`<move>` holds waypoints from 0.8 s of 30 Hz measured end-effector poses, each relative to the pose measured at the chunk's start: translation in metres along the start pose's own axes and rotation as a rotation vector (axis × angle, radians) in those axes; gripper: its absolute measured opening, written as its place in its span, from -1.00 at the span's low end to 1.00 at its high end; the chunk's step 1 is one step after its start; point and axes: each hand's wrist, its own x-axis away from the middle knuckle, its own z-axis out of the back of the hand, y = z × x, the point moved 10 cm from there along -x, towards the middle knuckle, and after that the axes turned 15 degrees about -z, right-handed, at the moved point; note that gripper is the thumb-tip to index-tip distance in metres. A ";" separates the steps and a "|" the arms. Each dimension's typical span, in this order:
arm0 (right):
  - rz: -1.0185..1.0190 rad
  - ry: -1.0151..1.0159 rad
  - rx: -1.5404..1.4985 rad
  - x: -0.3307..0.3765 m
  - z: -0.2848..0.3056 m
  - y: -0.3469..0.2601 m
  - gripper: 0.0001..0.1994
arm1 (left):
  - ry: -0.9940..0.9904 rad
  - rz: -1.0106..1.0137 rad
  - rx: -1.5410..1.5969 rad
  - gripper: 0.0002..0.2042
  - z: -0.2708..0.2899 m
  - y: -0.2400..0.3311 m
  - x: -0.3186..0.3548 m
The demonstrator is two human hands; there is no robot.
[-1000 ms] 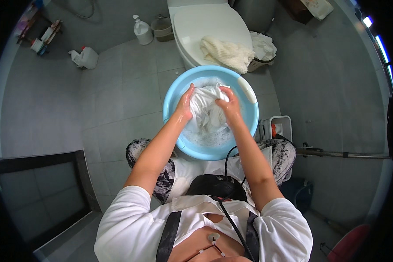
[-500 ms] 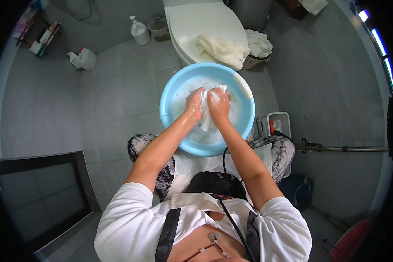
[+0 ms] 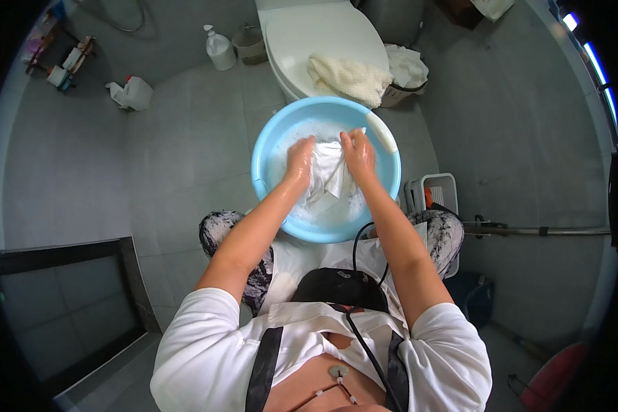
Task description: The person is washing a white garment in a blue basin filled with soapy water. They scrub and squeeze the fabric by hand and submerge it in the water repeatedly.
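Note:
A light blue basin [image 3: 266, 137] of sudsy water stands between my knees. Over the suds I stretch a wet white cloth [image 3: 327, 167] between my two hands. My left hand [image 3: 299, 162] grips its left edge, fingers curled at the top. On the other side my right hand [image 3: 359, 156] pinches the right edge, close to the basin's white handle [image 3: 382, 133]. The lower part of the cloth hangs down toward the foamy water. Its exact kind of garment or towel I cannot make out.
Beyond the basin is a toilet [image 3: 323, 38] with a cream towel [image 3: 353, 79] on its closed lid. A filled waste bin [image 3: 405, 72] stands beside it. Farther left are a pump bottle [image 3: 220, 49] and a white jug [image 3: 132, 93]. At right sits a white plastic container [image 3: 441, 189].
My hands have moved apart, the right one to the right. The cloth, bunched between them before, is now spread wider.

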 end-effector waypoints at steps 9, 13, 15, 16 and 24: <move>0.091 -0.151 0.331 0.013 -0.038 0.024 -0.49 | -0.368 -0.427 -1.116 -0.67 0.013 -0.007 -0.021; -0.063 -0.401 0.574 0.024 -0.067 0.044 -0.41 | -0.594 -0.180 -1.445 -0.46 0.013 -0.023 0.000; 0.001 -0.464 0.768 0.019 -0.099 0.080 -0.42 | -0.671 -0.151 -1.487 -0.47 0.012 -0.026 0.002; 0.037 -0.490 0.864 0.015 -0.112 0.091 -0.43 | -0.700 -0.124 -1.513 -0.47 0.009 -0.024 0.002; -0.107 -0.267 0.008 -0.008 -0.046 0.030 -0.48 | -0.356 0.001 -0.459 -0.62 0.012 -0.018 -0.021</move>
